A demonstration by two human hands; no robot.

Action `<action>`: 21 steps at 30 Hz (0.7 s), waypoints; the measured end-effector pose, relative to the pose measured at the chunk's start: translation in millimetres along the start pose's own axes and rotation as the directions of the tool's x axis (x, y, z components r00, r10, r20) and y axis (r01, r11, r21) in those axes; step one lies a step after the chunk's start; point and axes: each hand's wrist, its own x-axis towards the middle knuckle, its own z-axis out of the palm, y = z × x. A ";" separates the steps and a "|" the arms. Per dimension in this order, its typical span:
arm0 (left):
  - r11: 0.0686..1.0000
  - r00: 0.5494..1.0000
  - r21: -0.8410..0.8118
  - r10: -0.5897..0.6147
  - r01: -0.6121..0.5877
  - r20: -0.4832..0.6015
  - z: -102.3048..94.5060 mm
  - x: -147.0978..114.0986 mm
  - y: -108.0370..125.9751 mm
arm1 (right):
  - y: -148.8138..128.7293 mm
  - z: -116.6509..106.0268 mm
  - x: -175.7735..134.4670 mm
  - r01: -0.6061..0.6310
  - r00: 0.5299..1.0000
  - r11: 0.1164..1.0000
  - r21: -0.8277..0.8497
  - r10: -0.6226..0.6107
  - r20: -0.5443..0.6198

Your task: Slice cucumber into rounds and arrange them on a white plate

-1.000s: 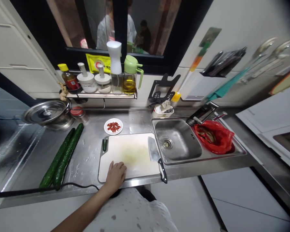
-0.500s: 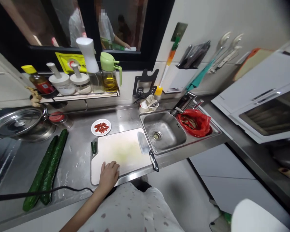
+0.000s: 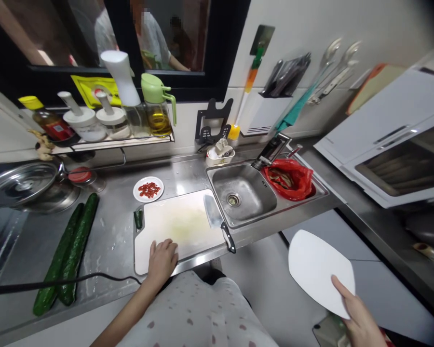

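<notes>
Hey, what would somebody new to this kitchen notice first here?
Probably the bright red bag, open just right of the sink basin. Then the white plate in the right hand, at the picture's lower right. The two long green cucumbers, side by side on the left of the counter, would likely catch the eye too.

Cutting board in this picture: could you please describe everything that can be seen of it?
The cutting board lies flat on the steel counter, left of the sink. It is white, plastic-looking, gray-edged and round-cornered. Dark green pieces lie at its gray, notch-like far left corner; whether this is cut through is unclear. A faint greenish stain marks its middle. The person's left hand rests on its near left part. A knife lies along its right side, handle jutting past the near right corner.
</notes>
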 end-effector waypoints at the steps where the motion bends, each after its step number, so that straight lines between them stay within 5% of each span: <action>1: 1.000 1.000 -0.012 -0.015 0.015 -0.011 -1.0 0.4 2.3 | -7.2 16.3 3.2 -0.051 0.999 0.999 0.020 0.051 0.014; 5: 0.983 0.992 -0.160 -0.098 0.086 -0.074 -0.6 4.5 11.9 | -31.2 86.2 13.4 -0.059 0.979 0.998 0.037 0.051 0.195; 8: 0.899 0.989 -0.421 -0.145 0.122 -0.024 6.6 15.1 23.0 | -42.9 138.3 21.9 -0.049 0.959 0.998 0.031 0.039 0.280; 12: 0.534 0.969 -0.813 -0.202 0.233 0.144 14.6 44.8 50.6 | -53.0 207.4 27.0 -0.025 0.919 0.999 0.023 0.013 0.395; 16: 0.077 0.933 -0.935 -0.129 0.346 0.335 5.6 80.5 79.6 | -59.0 271.2 19.0 -0.035 0.870 0.999 -0.018 0.039 0.491; 18: -0.047 0.925 -0.931 -0.105 0.363 0.366 -2.3 94.3 87.5 | -61.3 296.3 13.5 -0.049 0.851 0.996 -0.080 0.083 0.518; 21: -0.107 0.936 -0.940 -0.107 0.325 0.336 -11.1 108.8 90.1 | -64.9 322.8 9.0 -0.051 0.830 0.989 -0.139 0.120 0.545</action>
